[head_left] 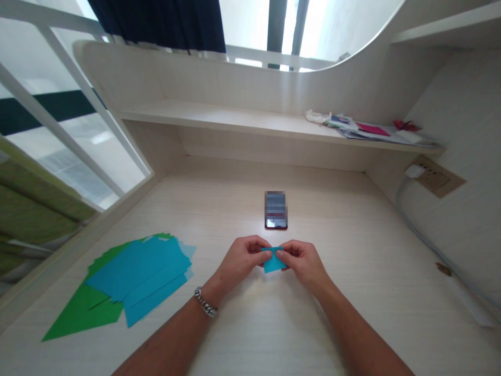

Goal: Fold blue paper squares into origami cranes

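Note:
Between my two hands, over the middle of the desk, is a small piece of blue paper (pixel 274 265). My left hand (pixel 247 256) pinches its left side, with the thumb lying on top. On the right side, my right hand (pixel 302 260) grips it the same way, the thumbs close together near the upper edge. The fingers behind the paper are partly hidden, and I cannot tell whether the paper is folded. Just beyond my hands a phone (pixel 276 210) lies flat, its screen lit and blurred. A chain bracelet (pixel 205 303) circles my left wrist.
Sheets of blue paper (pixel 146 269) overlap green paper (pixel 78 313) on the desk (pixel 250 339) at the left. A shelf (pixel 235 117) runs along the back, with a pile of papers (pixel 376 130) at its right. A cable (pixel 415 230) hangs from a wall socket (pixel 440 176).

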A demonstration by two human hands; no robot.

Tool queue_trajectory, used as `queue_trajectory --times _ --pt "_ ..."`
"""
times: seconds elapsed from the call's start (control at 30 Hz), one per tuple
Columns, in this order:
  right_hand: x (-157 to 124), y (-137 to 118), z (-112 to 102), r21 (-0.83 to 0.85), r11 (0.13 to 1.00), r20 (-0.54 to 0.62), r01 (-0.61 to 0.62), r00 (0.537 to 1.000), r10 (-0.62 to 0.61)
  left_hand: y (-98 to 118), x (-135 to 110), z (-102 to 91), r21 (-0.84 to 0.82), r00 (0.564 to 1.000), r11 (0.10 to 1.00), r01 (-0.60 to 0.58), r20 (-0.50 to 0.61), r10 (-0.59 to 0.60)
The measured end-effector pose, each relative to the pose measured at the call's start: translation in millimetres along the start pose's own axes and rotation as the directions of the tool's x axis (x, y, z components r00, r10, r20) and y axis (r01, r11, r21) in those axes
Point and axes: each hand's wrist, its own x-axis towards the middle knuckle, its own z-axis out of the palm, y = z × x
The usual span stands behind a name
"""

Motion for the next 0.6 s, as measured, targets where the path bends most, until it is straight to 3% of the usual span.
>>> queue_trajectory --times 0.13,0.37,0.6 --pt "-1.7 -1.2 0.7 0.073 0.997 0.011 -0.012 1.000 0.011 -0.1 -0.4 -0.2 -0.019 1.000 1.000 -0.010 -0.001 0.009" --pt "-3.1 -4.0 1.5 0.143 0.989 -0.042 -0.023 0.999 0.030 -4.6 0.2 -3.2 -0.198 0.998 0.980 0.011 0.068 0.003" --pt "-2.5 -1.5 0.6 0.222 0.973 0.006 -0.068 0.998 0.068 0.2 -0.4 -5.5 -0.165 0.997 0.986 -0.032 0.064 0.044"
